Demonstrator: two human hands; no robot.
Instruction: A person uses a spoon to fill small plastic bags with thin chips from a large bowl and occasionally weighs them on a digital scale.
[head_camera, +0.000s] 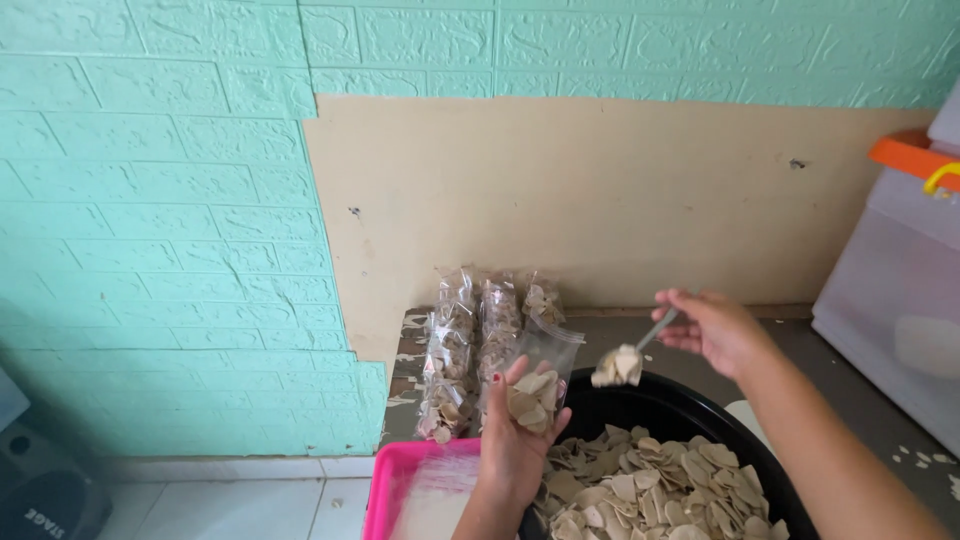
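Above basin (640, 400), 2 hands raised (spoon (630, 355) tilted)

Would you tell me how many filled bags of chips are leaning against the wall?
3 show: one filled bag on the left, one in the middle, one on the right, partly behind the open bag in the left hand. More may be hidden.

Clear glossy plastic bag (545, 370); matt pale dry chips (650, 490); black smooth plastic basin (660, 405); pink glossy plastic tub (400, 470); rough embossed wall (160, 200).

Clear bag (540, 385) upright, part-filled with pale chips; loaded spoon (628, 358) just beside it.
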